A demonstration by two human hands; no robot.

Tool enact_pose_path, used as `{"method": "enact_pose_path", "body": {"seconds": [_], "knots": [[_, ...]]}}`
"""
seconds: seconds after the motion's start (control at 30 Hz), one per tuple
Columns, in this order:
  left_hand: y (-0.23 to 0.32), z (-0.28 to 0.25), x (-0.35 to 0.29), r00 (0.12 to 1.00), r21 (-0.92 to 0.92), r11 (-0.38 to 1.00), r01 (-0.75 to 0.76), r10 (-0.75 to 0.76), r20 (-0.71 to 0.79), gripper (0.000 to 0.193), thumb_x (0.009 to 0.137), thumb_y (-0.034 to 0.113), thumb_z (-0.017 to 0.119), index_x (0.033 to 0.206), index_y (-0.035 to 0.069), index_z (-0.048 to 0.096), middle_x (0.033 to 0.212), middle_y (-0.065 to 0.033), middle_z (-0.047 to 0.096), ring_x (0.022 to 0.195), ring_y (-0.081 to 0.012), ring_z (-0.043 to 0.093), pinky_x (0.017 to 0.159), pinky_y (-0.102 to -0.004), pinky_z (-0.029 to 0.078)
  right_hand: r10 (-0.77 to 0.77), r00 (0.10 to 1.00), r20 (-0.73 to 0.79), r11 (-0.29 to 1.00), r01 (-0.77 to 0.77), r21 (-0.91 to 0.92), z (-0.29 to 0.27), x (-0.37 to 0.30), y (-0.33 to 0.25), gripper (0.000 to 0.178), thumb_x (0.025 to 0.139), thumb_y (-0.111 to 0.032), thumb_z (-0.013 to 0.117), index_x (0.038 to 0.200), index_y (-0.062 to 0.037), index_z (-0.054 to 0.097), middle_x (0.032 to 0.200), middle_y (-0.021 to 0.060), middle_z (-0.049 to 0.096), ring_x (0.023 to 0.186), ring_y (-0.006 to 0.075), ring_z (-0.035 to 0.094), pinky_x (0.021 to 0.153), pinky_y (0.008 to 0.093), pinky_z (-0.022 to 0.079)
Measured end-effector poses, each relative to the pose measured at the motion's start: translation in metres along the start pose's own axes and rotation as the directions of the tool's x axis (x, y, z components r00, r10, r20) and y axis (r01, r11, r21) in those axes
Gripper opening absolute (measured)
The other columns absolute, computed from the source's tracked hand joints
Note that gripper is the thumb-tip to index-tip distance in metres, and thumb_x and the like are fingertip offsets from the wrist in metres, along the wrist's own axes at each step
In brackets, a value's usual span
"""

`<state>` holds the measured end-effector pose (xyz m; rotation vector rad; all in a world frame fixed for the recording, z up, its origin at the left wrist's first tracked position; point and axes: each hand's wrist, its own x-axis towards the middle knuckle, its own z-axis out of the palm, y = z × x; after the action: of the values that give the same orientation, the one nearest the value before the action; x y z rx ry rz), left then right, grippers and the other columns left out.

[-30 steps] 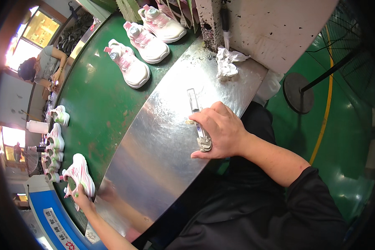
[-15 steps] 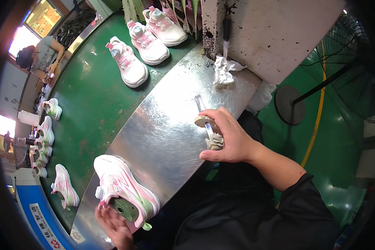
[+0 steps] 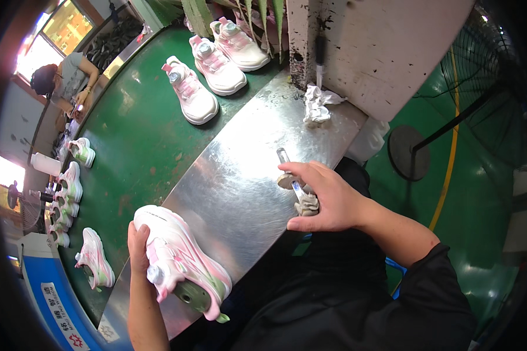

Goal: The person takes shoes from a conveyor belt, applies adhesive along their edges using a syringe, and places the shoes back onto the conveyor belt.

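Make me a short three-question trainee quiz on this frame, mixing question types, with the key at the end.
1. True or false: the left hand touches a pink-and-white shoe.
2. Where does the crumpled white wad lie?
A) On the shiny metal sheet
B) On the green surface
C) In the left hand
3. Fill in the blank: the clear tube-like tool is held in the person's ____ hand.

Key:
1. True; it is at the side of the shoe, close to the toe.
2. A.
3. Right; the right hand has its fingers curled around it.
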<state>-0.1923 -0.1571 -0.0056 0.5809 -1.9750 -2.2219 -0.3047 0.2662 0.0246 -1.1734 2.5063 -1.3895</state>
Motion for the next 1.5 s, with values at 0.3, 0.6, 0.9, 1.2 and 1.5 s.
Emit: {"method": "enact_pose_path", "body": {"seconds": [0.3, 0.6, 0.9, 1.2, 1.5], "knots": [[0.018, 0.067, -0.044, 0.973, -0.574, 0.812, -0.105, 0.204, 0.11, 0.054, 0.079, 0.027, 0.067, 0.117, -0.003, 0.044, 0.104, -0.0198, 0.058, 0.09, -0.0274, 0.062, 0.078, -0.0395, 0.053, 0.113, 0.969, 0.22, 0.978, -0.147, 0.146, -0.009, 0.008, -0.038, 0.089, 0.064, -0.042, 0.08, 0.133, -0.0017, 0.04, 0.103, 0.0147, 0.058, 0.089, 0.0254, 0.057, 0.08, 0.0334, 0.045], [0.016, 0.053, -0.067, 0.963, -0.658, 0.741, -0.131, 0.254, 0.094, 0.062, 0.068, 0.014, 0.077, 0.12, 0.0, 0.046, 0.111, -0.0215, 0.059, 0.102, -0.0299, 0.061, 0.088, -0.0419, 0.051, -0.254, 0.945, 0.208, 0.248, -0.144, 0.958, 0.017, 0.032, -0.095, 0.11, 0.06, -0.066, 0.075, 0.13, 0.0052, 0.029, 0.113, 0.0176, 0.049, 0.104, 0.0286, 0.052, 0.091, 0.0382, 0.043], [0.02, 0.059, -0.067, 0.82, -0.607, 0.718, -0.34, 0.542, 0.182, 0.06, 0.065, 0.001, 0.079, 0.116, -0.001, 0.048, 0.109, -0.0296, 0.057, 0.104, -0.0429, 0.059, 0.087, -0.0529, 0.051, -0.235, 0.942, 0.24, 0.241, -0.183, 0.953, 0.033, 0.047, -0.146, 0.071, 0.083, -0.069, 0.049, 0.115, -0.0051, 0.047, 0.095, 0.0272, 0.062, 0.104, 0.0388, 0.054, 0.098, 0.0557, 0.033], [0.029, 0.064, -0.073, 0.794, -0.594, 0.723, -0.353, 0.567, 0.219, 0.06, 0.063, 0.0, 0.081, 0.114, 0.0, 0.048, 0.108, -0.0281, 0.058, 0.106, -0.0401, 0.059, 0.09, -0.0512, 0.051, -0.229, 0.931, 0.286, 0.244, -0.229, 0.942, 0.04, 0.053, -0.155, 0.071, 0.082, -0.066, 0.054, 0.113, -0.0031, 0.05, 0.095, 0.023, 0.064, 0.1, 0.0341, 0.055, 0.095, 0.0486, 0.037], [0.028, 0.064, -0.073, 0.783, -0.598, 0.717, -0.359, 0.58, 0.225, 0.06, 0.064, 0.001, 0.08, 0.114, 0.0, 0.048, 0.108, -0.0266, 0.059, 0.106, -0.0397, 0.059, 0.09, -0.0504, 0.051, -0.189, 0.93, 0.314, 0.213, -0.273, 0.938, 0.044, 0.053, -0.151, 0.073, 0.08, -0.068, 0.054, 0.114, -0.0029, 0.051, 0.099, 0.0229, 0.064, 0.101, 0.034, 0.055, 0.096, 0.0479, 0.036]]}}
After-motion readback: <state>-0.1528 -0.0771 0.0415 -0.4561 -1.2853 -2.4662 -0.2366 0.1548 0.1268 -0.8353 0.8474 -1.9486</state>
